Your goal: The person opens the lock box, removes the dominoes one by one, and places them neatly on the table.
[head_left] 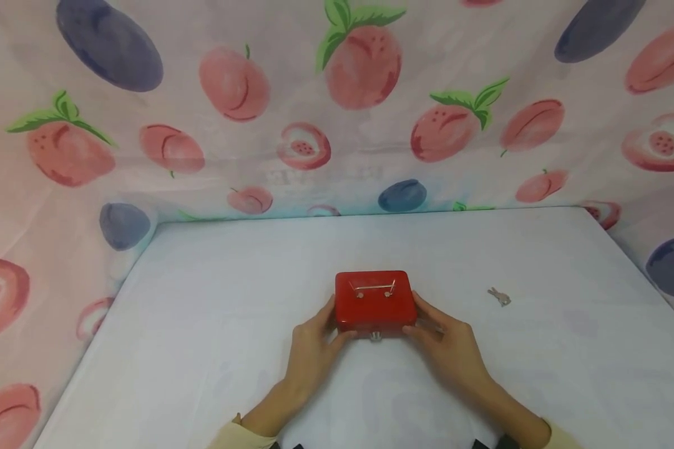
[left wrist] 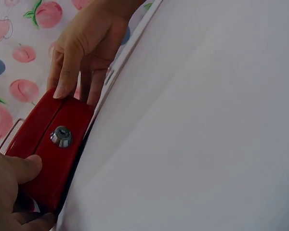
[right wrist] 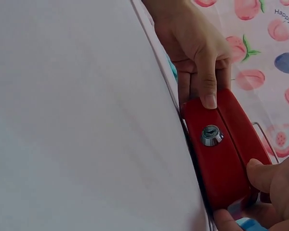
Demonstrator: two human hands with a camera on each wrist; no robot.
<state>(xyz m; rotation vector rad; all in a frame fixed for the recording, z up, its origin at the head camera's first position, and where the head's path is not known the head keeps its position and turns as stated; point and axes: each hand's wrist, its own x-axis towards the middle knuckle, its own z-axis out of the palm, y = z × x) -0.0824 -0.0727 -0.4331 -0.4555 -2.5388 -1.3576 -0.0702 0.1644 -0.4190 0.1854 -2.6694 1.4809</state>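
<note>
A red metal cash box (head_left: 375, 310) with its lid down sits near the middle of the white table, its front turned toward me. A thin wire handle (head_left: 375, 287) lies on top. The round silver keyhole lock (left wrist: 62, 136) shows on the front face in both wrist views. My left hand (head_left: 310, 346) grips the box's left end, thumb (left wrist: 29, 168) on the front and fingers round the side. At the opposite end, my right hand (head_left: 456, 346) holds it the same way, its thumb (right wrist: 261, 174) against the front near the lid seam.
Small silver keys (head_left: 499, 297) lie on the white table (head_left: 230, 280) to the right of the box. Behind the table's back edge hangs a cloth (head_left: 292, 75) printed with peaches and dark blue fruit, which continues along both sides.
</note>
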